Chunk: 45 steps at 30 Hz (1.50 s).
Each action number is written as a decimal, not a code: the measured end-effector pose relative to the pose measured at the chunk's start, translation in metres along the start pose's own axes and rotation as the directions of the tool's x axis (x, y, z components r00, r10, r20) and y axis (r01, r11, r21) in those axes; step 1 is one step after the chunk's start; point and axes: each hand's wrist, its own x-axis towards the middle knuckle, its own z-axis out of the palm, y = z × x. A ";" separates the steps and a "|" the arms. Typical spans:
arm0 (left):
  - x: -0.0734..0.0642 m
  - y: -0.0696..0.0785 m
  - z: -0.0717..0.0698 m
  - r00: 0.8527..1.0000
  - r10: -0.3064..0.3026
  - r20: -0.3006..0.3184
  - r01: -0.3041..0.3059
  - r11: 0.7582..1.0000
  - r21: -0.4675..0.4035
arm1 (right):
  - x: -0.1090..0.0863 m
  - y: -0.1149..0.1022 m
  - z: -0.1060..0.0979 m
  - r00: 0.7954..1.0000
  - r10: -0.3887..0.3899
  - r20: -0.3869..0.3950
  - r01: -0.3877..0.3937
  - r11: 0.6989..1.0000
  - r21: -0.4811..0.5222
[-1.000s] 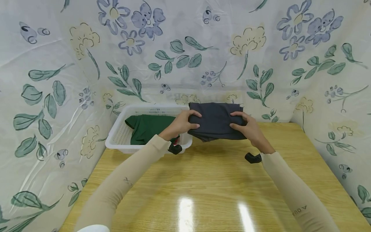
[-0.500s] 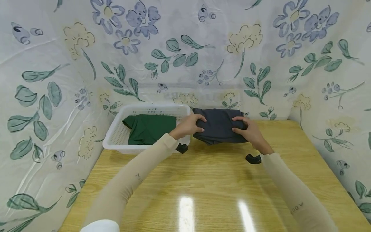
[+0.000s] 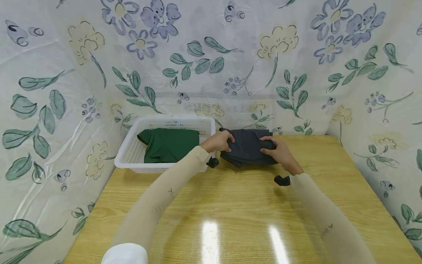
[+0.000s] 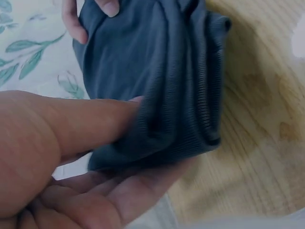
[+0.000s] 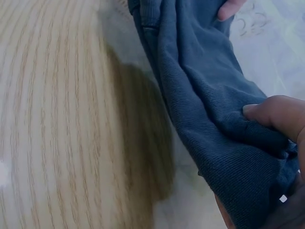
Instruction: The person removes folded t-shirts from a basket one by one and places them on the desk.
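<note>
The left hand (image 3: 219,141) is pinching one end of the folded dark cloth (image 3: 248,146), thumb and fingers closing on fabric; the right hand (image 3: 281,150) is keeping a like grip opposite. Compared with a second ago, the cloth is sitting lower, apparently settling onto the worktop (image 3: 237,205), just beside the white basket (image 3: 135,165) holding a green cloth (image 3: 171,145).

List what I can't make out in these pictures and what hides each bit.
Head: part of the front rim of the white plastic basket, behind the left sleeve.
Head: anything under the green cloth, covered by it.
Head: the full lettering on the right sleeve, too small.
Left wrist: fingertips of the left hand, beneath the folded navy cloth.
Right wrist: most of the right hand, cut off by the right edge.
</note>
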 end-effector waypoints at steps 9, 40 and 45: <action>0.009 0.008 0.011 0.993 -0.028 0.116 -0.009 0.952 0.306 | 0.004 0.010 0.013 0.998 0.045 0.048 -0.044 0.999 -0.023; 0.015 0.010 0.001 0.994 0.062 0.090 -0.091 0.923 0.374 | -0.002 -0.007 -0.003 0.998 0.011 -0.060 -0.021 0.984 -0.177; 0.007 0.008 -0.011 0.984 0.160 0.073 -0.174 0.950 0.260 | -0.001 -0.017 -0.005 0.992 -0.060 -0.113 0.032 0.972 -0.232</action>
